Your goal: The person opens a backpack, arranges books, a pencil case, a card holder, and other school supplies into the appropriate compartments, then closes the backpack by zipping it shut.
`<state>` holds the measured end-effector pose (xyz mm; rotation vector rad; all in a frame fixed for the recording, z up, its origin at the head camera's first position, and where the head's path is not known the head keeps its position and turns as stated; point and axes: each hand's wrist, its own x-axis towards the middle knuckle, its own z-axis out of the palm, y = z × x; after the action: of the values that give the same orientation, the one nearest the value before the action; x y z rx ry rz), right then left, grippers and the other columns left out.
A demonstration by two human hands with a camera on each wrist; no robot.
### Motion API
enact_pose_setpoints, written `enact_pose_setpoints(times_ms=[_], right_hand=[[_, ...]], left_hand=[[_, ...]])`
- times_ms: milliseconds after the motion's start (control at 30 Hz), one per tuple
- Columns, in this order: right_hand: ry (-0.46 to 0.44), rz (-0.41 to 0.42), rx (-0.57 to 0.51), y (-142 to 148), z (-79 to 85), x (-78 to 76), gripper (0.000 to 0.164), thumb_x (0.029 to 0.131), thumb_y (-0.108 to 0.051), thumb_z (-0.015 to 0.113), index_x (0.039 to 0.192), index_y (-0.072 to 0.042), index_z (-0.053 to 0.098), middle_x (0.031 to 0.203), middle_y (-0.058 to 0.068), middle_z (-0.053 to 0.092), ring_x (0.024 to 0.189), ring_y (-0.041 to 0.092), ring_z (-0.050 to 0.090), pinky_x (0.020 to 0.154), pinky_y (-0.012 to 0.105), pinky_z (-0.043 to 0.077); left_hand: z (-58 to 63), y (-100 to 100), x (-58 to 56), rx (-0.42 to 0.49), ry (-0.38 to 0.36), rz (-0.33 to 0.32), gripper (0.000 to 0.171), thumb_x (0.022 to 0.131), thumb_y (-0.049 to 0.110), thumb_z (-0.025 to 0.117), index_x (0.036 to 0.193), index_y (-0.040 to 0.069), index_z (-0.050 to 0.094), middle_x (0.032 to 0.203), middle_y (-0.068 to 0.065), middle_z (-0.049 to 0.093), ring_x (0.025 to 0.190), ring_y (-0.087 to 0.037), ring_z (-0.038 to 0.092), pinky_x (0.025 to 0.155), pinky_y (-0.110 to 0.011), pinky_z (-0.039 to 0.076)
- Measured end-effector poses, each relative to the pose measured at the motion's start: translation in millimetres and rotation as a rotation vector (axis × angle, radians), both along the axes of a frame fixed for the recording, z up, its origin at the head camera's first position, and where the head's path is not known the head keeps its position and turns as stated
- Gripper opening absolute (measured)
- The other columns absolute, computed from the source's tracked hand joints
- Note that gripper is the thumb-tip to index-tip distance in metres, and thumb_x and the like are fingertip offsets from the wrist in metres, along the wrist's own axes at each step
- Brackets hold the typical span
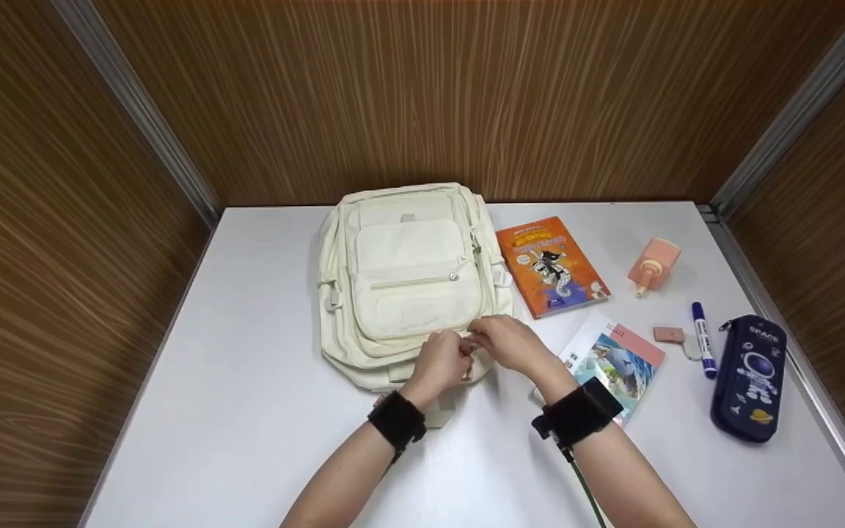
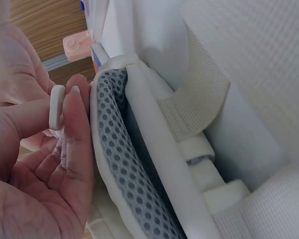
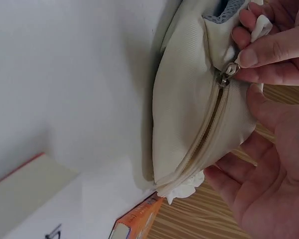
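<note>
A cream backpack (image 1: 415, 271) lies flat on the white table, front pocket up. Both hands are at its near right corner. Thumb and fingers of my left hand (image 1: 441, 363) pinch the zipper pull, whose white tab (image 2: 56, 107) sticks out between them. In the right wrist view, the metal zipper slider (image 3: 223, 78) sits at one end of a narrow, slightly parted zipper line. Beside it my right hand (image 1: 510, 343) grips the edge of the backpack, thumb on one side and fingers behind the fabric. Grey mesh padding (image 2: 122, 139) shows close to the left hand.
Right of the backpack lie an orange book (image 1: 553, 268) and a picture-covered booklet (image 1: 617, 367), partly under the right forearm. Farther right are a pink bottle (image 1: 653, 265), a small pink-brown block (image 1: 668, 335), a blue marker (image 1: 703, 341) and a navy pencil case (image 1: 751, 381). Wooden panels (image 1: 422, 103) enclose the table.
</note>
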<state>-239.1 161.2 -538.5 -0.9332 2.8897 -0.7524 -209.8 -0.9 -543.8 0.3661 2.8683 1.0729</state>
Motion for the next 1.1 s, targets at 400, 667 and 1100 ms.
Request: enact_pose_setpoints(times_ms=[400, 667, 1100], right_hand=[[-0.114, -0.088, -0.043, 3.5, -9.4, -9.3, 0.012, 0.099, -0.016, 0.059, 0.096, -0.009, 0.068, 0.076, -0.002, 0.06, 0.073, 0.021, 0.058, 0.071, 0.043, 0.048], [-0.102, -0.082, -0.075, 5.7, -13.0, -9.3, 0.011, 0.098, -0.015, 0.06, 0.095, -0.009, 0.068, 0.082, 0.001, 0.065, 0.079, 0.024, 0.063, 0.076, 0.045, 0.049], [-0.083, -0.116, -0.058, 3.8, -14.9, -6.3, 0.01, 0.098, -0.014, 0.06, 0.098, -0.008, 0.069, 0.085, 0.004, 0.067, 0.081, 0.026, 0.063, 0.076, 0.047, 0.049]], left_hand=[[3.8, -25.7, 4.9, -0.082, 0.157, 0.006, 0.022, 0.077, -0.001, 0.067, 0.061, 0.013, 0.071, 0.062, 0.001, 0.066, 0.056, -0.016, 0.06, 0.054, -0.033, 0.049], [5.6, -54.7, 9.6, -0.127, 0.158, 0.02, 0.033, 0.081, 0.0, 0.068, 0.053, 0.014, 0.058, 0.054, 0.003, 0.056, 0.048, -0.013, 0.048, 0.048, -0.033, 0.043], [3.6, -109.9, 17.9, -0.108, 0.104, 0.041, 0.016, 0.081, 0.001, 0.071, 0.068, 0.009, 0.073, 0.065, 0.001, 0.066, 0.054, -0.012, 0.051, 0.052, -0.032, 0.044]])
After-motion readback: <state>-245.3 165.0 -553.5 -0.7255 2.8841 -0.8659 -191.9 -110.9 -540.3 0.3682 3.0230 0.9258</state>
